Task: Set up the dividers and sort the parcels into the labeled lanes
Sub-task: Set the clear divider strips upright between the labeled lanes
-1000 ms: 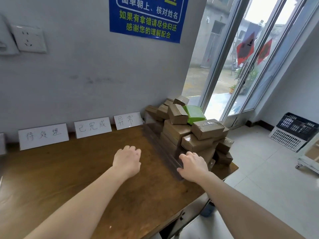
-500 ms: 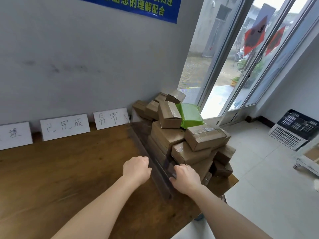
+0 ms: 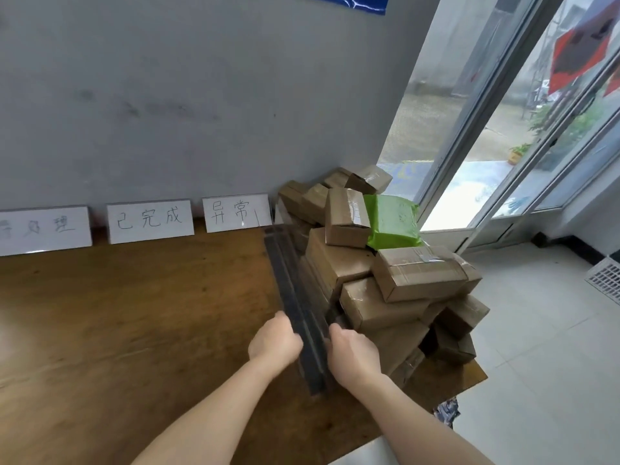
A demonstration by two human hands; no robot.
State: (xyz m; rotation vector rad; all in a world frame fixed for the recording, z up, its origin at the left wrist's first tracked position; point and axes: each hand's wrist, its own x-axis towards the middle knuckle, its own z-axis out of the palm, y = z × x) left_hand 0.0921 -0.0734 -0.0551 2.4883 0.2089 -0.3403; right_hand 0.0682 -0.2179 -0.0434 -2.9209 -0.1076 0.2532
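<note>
Hands (image 3: 275,344) (image 3: 354,355) now around dividers (image 3: 291,290)

Both bare forearms reach forward, converging. Left hand (image 3: 275,344) and right hand (image 3: 354,359) knuckles up, near each other, fingers curled, gripping opposite sides of the dark dividers (image 3: 288,280)

head-worn, down (close) over table (image 3: 117,330)

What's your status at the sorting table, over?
Both engaged: left grip and right grip clasp near end of dark dividers, flat on wooden table. In the way: parcel pile tight against their right side. Nothing sorted; lane labels at wall.
</note>
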